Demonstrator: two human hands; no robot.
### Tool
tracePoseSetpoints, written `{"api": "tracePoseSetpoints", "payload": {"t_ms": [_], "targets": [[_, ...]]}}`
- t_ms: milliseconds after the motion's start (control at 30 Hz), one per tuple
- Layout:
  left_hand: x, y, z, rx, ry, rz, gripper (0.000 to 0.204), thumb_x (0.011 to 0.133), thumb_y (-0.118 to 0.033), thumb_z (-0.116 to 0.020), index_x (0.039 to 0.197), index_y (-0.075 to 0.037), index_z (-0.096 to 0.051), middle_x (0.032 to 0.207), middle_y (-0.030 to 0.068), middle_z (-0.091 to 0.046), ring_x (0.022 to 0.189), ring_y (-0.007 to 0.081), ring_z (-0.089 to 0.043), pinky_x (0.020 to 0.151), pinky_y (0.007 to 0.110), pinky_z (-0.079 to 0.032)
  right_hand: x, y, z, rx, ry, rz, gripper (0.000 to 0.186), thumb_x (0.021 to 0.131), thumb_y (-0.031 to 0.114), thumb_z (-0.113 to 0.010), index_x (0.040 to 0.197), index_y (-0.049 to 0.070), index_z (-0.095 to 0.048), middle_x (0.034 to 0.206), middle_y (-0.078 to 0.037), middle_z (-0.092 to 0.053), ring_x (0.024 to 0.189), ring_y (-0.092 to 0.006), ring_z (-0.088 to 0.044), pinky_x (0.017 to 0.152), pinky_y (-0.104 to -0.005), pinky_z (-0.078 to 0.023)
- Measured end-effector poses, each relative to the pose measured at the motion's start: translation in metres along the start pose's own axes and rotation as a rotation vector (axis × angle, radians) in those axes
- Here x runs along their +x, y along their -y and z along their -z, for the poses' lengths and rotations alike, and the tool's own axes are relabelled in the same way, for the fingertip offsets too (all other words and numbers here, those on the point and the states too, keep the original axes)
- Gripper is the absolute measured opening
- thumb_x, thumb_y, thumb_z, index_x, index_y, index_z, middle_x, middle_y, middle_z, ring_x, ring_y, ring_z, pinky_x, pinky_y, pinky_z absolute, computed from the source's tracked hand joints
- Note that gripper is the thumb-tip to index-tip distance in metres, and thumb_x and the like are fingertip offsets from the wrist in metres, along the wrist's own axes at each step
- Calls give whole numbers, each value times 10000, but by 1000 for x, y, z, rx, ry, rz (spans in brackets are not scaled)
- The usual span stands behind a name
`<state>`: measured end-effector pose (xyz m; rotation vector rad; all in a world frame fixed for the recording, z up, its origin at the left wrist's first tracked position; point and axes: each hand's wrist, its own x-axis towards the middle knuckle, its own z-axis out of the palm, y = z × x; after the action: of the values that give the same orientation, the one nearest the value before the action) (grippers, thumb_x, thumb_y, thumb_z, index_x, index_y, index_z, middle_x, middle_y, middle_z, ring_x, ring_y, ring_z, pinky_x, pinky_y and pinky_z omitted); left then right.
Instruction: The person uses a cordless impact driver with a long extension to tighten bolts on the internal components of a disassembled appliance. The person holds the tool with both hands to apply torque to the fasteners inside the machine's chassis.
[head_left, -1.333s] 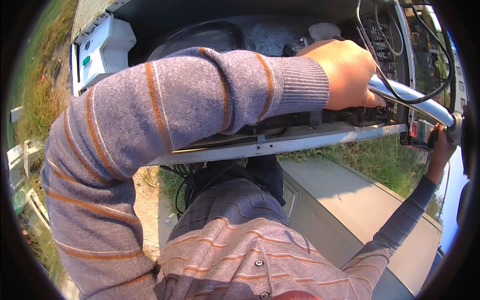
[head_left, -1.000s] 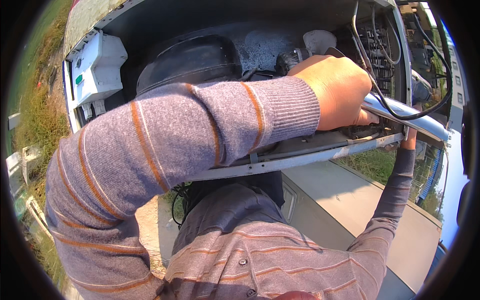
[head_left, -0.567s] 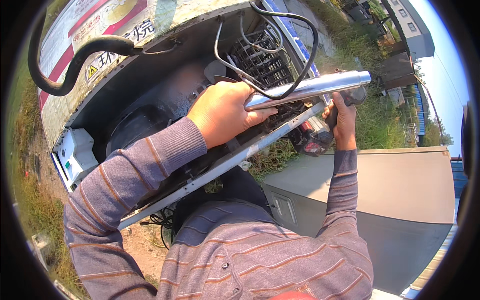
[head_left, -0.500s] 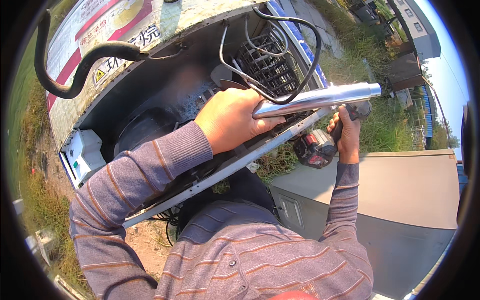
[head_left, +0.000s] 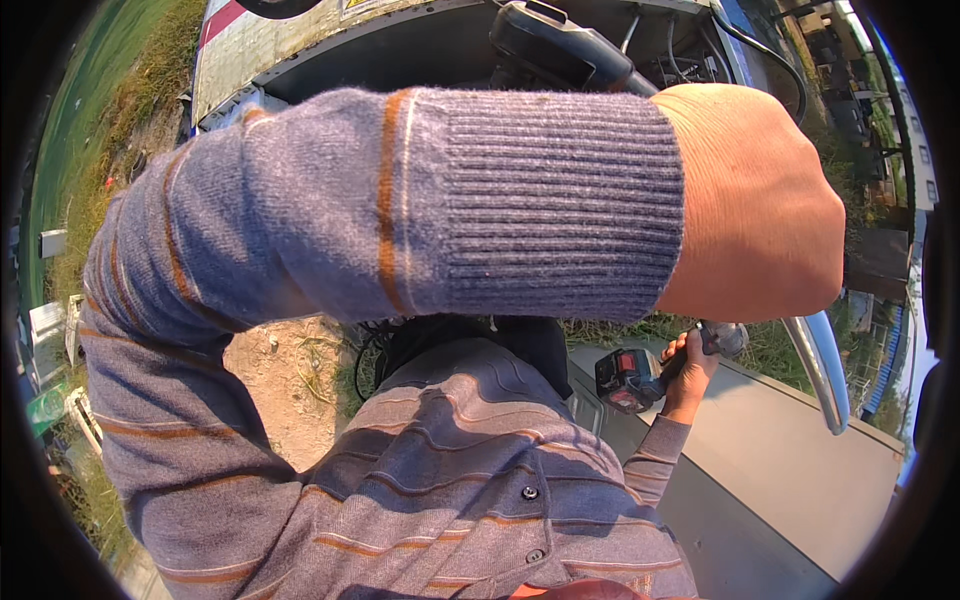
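My left arm is raised across the view, close to the camera. My left hand (head_left: pixel 760 200) shows its back and wrist, with the fingers hidden behind it. A shiny metal tube (head_left: pixel 822 375) sticks out below this hand, which grips it. A black, handle-like piece (head_left: pixel 560 50) runs up to the hand's other side; I cannot tell whether it joins the tube. Lower and to the right, my right hand (head_left: pixel 688 372) is closed around the grip of a cordless power tool (head_left: pixel 632 380) with a black and red battery and a metallic head.
An open metal housing (head_left: pixel 350 60) with a dark inside and hoses stands ahead, partly hidden by my arm. A beige-topped grey cabinet (head_left: pixel 790 430) is at the right. Bare soil (head_left: pixel 285 375) and grass lie at the left.
My left hand and the tube have come up and right, much nearer the camera, and the tube now points downward. The right hand still holds the power tool, slightly lower.
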<state>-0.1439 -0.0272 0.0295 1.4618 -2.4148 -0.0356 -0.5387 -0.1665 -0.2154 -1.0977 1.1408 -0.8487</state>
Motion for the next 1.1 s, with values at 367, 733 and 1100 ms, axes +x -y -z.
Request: {"api": "tracePoseSetpoints", "payload": {"t_ms": [367, 733, 1100], "targets": [[-162, 25, 96, 609, -197, 386, 254, 963, -268, -741, 1121, -70, -756, 834, 23, -714, 749, 120, -673, 653, 276, -518, 64, -30, 4, -552, 204, -207, 165, 899, 171, -772, 908, 50, -660, 750, -24, -622, 623, -158, -590, 591, -305, -477], [-453, -93, -98, -138, -1249, 1822, 286, 987, -343, -744, 922, -79, -655, 605, -60, -484, 436, 30, -422, 383, 232, -332, 40, -126, -5, -549, 582, -375, 138, 865, 120, -733, 988, 60, -718, 820, -19, -672, 717, -144, -611, 685, -299, -481], [-587, -252, -432, -794, -1275, 2505, 182, 894, -198, -642, 894, -83, -501, 539, 40, -433, 362, 210, -469, 335, 384, -390, -64, -254, 24, -918, 623, 60, 408, 868, 197, -727, 1247, 54, -688, 1159, -136, -741, 1068, -287, -703, 972, -402, -532]]}}
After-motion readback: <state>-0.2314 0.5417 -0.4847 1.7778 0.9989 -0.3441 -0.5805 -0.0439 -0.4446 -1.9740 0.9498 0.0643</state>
